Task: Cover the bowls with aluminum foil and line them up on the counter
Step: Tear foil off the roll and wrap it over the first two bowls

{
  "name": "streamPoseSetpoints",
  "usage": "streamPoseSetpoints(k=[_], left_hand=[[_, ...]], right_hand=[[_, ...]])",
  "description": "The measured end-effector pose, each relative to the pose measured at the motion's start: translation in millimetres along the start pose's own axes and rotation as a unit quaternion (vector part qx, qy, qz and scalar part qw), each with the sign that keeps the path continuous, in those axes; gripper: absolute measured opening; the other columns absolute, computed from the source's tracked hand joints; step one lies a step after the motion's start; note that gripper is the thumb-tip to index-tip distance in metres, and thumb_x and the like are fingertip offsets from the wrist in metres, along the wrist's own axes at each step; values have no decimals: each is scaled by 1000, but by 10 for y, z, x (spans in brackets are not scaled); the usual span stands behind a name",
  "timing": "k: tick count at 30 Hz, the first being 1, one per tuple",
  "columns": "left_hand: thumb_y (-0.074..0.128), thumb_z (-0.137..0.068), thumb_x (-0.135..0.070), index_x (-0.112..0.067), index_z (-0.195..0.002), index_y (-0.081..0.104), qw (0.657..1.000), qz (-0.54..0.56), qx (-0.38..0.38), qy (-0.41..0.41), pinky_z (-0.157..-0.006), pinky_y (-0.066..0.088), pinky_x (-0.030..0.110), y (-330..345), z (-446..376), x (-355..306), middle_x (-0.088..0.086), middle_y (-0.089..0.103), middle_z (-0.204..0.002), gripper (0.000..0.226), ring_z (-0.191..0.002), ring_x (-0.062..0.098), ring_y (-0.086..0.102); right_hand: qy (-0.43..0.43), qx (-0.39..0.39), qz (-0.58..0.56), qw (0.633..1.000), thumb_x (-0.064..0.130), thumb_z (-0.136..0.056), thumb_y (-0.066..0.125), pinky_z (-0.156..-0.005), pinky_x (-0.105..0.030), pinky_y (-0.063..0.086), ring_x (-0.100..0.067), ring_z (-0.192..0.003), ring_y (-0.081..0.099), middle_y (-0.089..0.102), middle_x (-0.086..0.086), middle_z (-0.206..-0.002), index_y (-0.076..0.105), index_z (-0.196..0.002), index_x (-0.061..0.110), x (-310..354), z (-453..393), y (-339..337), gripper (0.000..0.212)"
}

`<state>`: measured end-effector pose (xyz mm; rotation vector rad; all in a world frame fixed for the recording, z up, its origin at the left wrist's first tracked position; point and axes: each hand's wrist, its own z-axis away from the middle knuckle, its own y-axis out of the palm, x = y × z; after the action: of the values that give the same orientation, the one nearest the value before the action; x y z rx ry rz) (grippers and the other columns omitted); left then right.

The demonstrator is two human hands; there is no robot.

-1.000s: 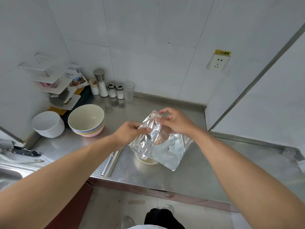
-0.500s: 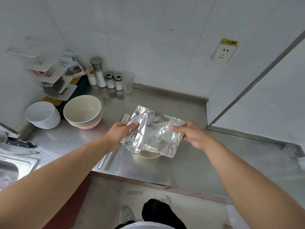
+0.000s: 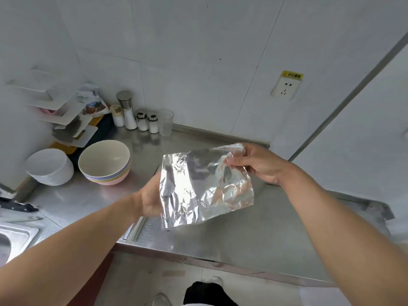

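Observation:
A crinkled sheet of aluminum foil (image 3: 205, 184) is held up, spread out, above the steel counter (image 3: 265, 235). My left hand (image 3: 149, 197) holds its left edge, with the fingers hidden behind the sheet. My right hand (image 3: 256, 164) pinches its upper right corner. The foil hides the bowl that stood on the counter beneath it. A stack of pastel bowls (image 3: 104, 162) with a cream one on top sits at the left. Beside it is a stack of white bowls (image 3: 49, 168).
A foil roll (image 3: 134, 230) lies on the counter near the front edge. Shakers (image 3: 141, 121) and a clear cup (image 3: 165, 121) stand along the back wall. A white corner rack (image 3: 64, 120) is at the left, with a knife (image 3: 17, 207) and a sink (image 3: 13, 237) below it.
Both hands have lifted the foil and spread it wider. My right hand moved up and to the right, and the sheet now hides the bowl that showed beneath it.

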<state>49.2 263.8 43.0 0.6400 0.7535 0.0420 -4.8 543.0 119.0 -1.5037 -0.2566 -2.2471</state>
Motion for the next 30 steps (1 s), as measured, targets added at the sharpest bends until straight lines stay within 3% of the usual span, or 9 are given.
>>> streamPoseSetpoints(k=[2,4,7,9,11,14,20,27,30], left_hand=[[38,-99,-62,-10,-114,79,999,32,-16,9,-90,58,48,-47,-1,-31,20,70,-121,68,-103,33,72],[39,-105,-50,-17,-124,76,997,53,-37,48,-92,58,47,-132,-21,-81,15,69,-130,53,-113,30,70],[57,-96,-33,-11,-111,80,990,57,-75,106,-66,62,30,-235,-5,-172,11,76,-106,35,-83,19,77],[69,-83,-31,-12,-87,80,986,27,-118,111,-48,57,25,-354,15,-236,8,73,-85,23,-57,15,70],[68,-91,-27,-8,-98,76,986,-8,-140,95,-56,61,35,-487,35,-298,14,76,-93,22,-68,24,75],[78,-84,-29,-7,-107,63,980,-58,-159,107,-70,62,38,-592,68,-380,18,69,-107,35,-77,27,71],[83,-72,-32,-10,-86,61,964,-118,-200,129,-63,54,29,-619,56,-408,5,62,-70,34,-58,16,59],[79,-83,-19,-6,-82,62,965,-111,-202,127,-51,54,22,-553,36,-312,1,70,-62,21,-52,11,67],[84,-77,-22,-10,-76,62,958,-125,-214,146,-58,58,28,-544,37,-328,11,74,-79,25,-65,18,71]], right_hand=[[6,-47,8,999,13,-82,81,-79,-30,50,-8,-74,70,75,-2,-83,65,-114,-1,-18,-7,-67,38],[-1,-90,14,996,14,-81,83,-84,-36,46,-10,-82,73,77,-5,-89,64,-117,2,-51,-5,-130,43],[-7,-144,-4,990,7,-79,84,-87,-40,54,-21,-94,76,78,-14,-101,63,-124,7,-117,36,-210,49],[-6,-176,-7,984,5,-78,84,-67,-29,58,-21,-84,76,78,-12,-93,66,-114,9,-165,72,-236,41],[4,-208,21,978,9,-78,86,-53,-21,45,-13,-67,67,70,-1,-75,66,-89,14,-223,95,-242,24],[7,-240,50,970,17,-75,90,-49,-20,38,-7,-51,46,49,12,-53,52,-68,21,-320,66,-268,39],[-11,-273,87,958,22,-69,94,-65,-28,42,-8,-55,49,47,12,-53,54,-65,21,-445,-8,-284,40],[42,-236,71,968,17,-76,88,-60,-24,43,-14,-70,59,64,13,-63,64,-83,14,-560,7,-171,25],[39,-254,96,962,19,-71,92,-70,-26,49,-19,-94,65,65,0,-90,65,-119,11,-632,-20,-144,56]])
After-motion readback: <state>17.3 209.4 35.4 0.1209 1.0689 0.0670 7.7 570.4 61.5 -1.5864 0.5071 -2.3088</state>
